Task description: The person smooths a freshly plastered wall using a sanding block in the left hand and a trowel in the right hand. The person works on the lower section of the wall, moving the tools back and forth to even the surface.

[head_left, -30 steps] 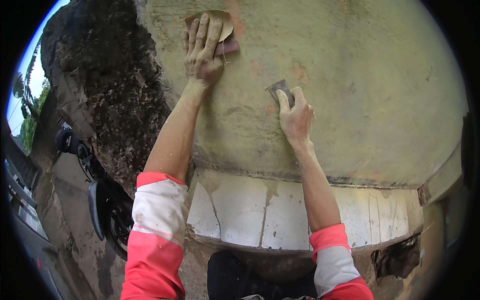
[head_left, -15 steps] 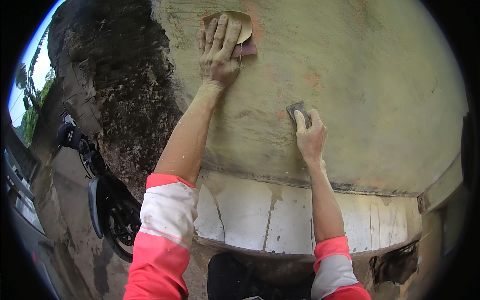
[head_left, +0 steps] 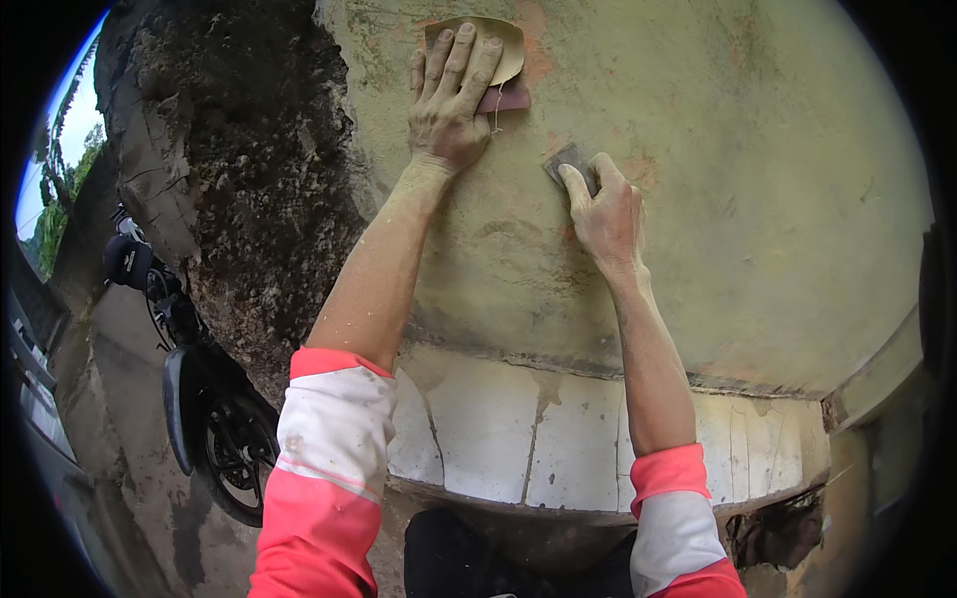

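My left hand (head_left: 451,120) is pressed flat on the greenish plastered wall (head_left: 758,219), fingers stretched over a tan sheet of sandpaper (head_left: 506,62). A reddish-brown piece (head_left: 506,97) sticks out by the thumb side, and a loose thread hangs there. What lies under the palm is hidden. Lower and to the right, my right hand (head_left: 610,214) pinches a small dark grey rectangular flat piece (head_left: 570,167), like a scraper or sanding pad, between thumb and forefinger. Its far edge rests at the wall. Pale dust coats both hands.
Rough, dark, broken masonry (head_left: 259,149) borders the plaster on the left. Below the wall runs a ledge of cracked white tiles (head_left: 488,439). A black motorcycle (head_left: 224,429) stands at the lower left. A dark hole (head_left: 778,528) shows below the ledge at right.
My right hand has slid up and slightly left along the wall with the grey piece. My left hand stays at about the same patch of wall. The whole view has shifted a little.
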Demonstrator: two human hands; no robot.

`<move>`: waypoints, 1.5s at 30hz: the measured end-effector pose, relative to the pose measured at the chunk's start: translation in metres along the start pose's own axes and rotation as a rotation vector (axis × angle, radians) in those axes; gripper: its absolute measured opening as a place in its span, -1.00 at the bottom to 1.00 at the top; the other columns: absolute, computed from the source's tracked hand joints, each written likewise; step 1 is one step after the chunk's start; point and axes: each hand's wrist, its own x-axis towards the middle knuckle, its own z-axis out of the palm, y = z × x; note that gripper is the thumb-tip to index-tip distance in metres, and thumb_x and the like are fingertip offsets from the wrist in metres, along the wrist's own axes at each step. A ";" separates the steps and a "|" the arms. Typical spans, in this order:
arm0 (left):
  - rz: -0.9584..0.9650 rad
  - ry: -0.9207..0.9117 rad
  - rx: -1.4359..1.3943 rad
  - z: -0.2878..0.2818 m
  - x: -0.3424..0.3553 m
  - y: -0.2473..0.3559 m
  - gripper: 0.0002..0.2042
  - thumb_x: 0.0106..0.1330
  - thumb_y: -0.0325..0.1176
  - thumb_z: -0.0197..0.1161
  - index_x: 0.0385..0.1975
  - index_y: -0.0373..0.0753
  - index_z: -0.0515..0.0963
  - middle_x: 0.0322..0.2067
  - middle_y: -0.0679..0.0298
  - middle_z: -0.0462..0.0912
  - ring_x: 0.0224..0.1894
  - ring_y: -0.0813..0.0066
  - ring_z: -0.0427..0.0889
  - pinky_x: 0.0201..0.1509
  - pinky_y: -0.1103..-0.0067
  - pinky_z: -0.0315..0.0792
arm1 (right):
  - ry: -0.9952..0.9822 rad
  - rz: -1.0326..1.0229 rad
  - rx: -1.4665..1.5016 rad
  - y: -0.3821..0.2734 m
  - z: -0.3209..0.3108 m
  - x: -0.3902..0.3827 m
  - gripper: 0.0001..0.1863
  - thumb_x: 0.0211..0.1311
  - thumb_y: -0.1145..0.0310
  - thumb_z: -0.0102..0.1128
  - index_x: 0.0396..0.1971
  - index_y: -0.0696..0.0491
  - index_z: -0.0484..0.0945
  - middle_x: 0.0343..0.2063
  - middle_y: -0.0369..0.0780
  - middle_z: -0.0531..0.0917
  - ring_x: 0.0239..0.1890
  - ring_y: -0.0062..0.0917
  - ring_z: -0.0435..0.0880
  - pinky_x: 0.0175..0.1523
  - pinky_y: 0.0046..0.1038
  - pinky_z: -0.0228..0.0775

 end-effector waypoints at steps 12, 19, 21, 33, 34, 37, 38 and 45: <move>-0.010 0.001 -0.012 0.000 -0.001 0.002 -0.49 0.55 0.00 0.13 0.47 0.18 0.41 0.53 0.29 0.32 0.59 0.19 0.21 0.69 0.08 -0.05 | -0.032 0.018 -0.038 0.037 -0.029 -0.005 -0.60 0.46 0.06 0.28 -0.34 0.12 0.51 -0.52 0.04 0.70 -0.38 0.05 0.72 -0.26 -0.02 0.45; -0.044 -0.034 0.003 -0.001 0.001 0.002 -0.49 0.56 0.00 0.09 0.48 0.18 0.40 0.54 0.29 0.31 0.60 0.19 0.20 0.69 0.08 -0.05 | -0.080 -0.021 -0.050 0.001 -0.016 0.009 -0.63 0.48 0.09 0.24 -0.31 0.13 0.54 -0.50 0.05 0.72 -0.36 0.00 0.77 -0.24 -0.05 0.53; -0.030 -0.027 0.016 -0.001 -0.001 0.006 -0.50 0.57 -0.02 0.09 0.48 0.18 0.40 0.54 0.28 0.30 0.60 0.19 0.20 0.69 0.08 -0.05 | -0.064 -0.079 -0.040 -0.009 -0.012 0.019 -0.64 0.48 0.09 0.24 -0.30 0.13 0.55 -0.51 0.05 0.72 -0.36 -0.01 0.77 -0.24 -0.04 0.54; -0.042 -0.027 0.011 -0.003 0.000 0.001 -0.49 0.56 -0.02 0.10 0.48 0.14 0.41 0.53 0.26 0.32 0.59 0.18 0.21 0.68 0.06 -0.04 | -0.180 -0.134 -0.167 0.004 -0.034 0.026 -0.61 0.47 0.05 0.26 -0.33 0.12 0.53 -0.56 -0.01 0.71 -0.39 -0.07 0.78 -0.30 -0.06 0.54; -0.044 -0.034 0.029 -0.003 0.000 0.001 -0.49 0.56 -0.02 0.10 0.48 0.13 0.41 0.53 0.26 0.31 0.59 0.18 0.21 0.68 0.06 -0.04 | -0.160 -0.146 -0.150 0.005 -0.032 0.027 -0.61 0.47 0.05 0.26 -0.33 0.12 0.53 -0.56 -0.01 0.71 -0.39 -0.08 0.79 -0.30 -0.06 0.55; -0.022 -0.007 0.012 -0.002 -0.002 0.006 -0.50 0.57 -0.19 0.09 0.50 0.11 0.39 0.54 0.25 0.30 0.60 0.19 0.18 0.69 0.10 -0.08 | -0.093 -0.230 -0.196 -0.016 -0.019 0.037 -0.62 0.48 0.06 0.25 -0.33 0.12 0.53 -0.55 -0.04 0.71 -0.38 -0.10 0.79 -0.27 -0.07 0.59; -0.020 -0.008 0.001 0.001 -0.001 0.007 -0.50 0.57 -0.12 0.08 0.49 0.11 0.39 0.54 0.26 0.30 0.60 0.18 0.19 0.69 0.09 -0.07 | -0.111 -0.240 -0.223 -0.035 -0.017 0.041 -0.62 0.48 0.07 0.24 -0.32 0.12 0.53 -0.55 -0.04 0.71 -0.37 -0.11 0.79 -0.27 -0.08 0.59; -0.030 -0.020 -0.010 -0.007 -0.009 -0.004 -0.50 0.58 0.01 0.07 0.48 0.15 0.41 0.54 0.28 0.31 0.60 0.18 0.20 0.68 0.06 -0.05 | -0.201 -0.250 -0.328 -0.006 -0.039 0.030 -0.64 0.50 0.07 0.22 -0.28 0.11 0.53 -0.54 -0.06 0.72 -0.37 -0.16 0.80 -0.26 -0.12 0.62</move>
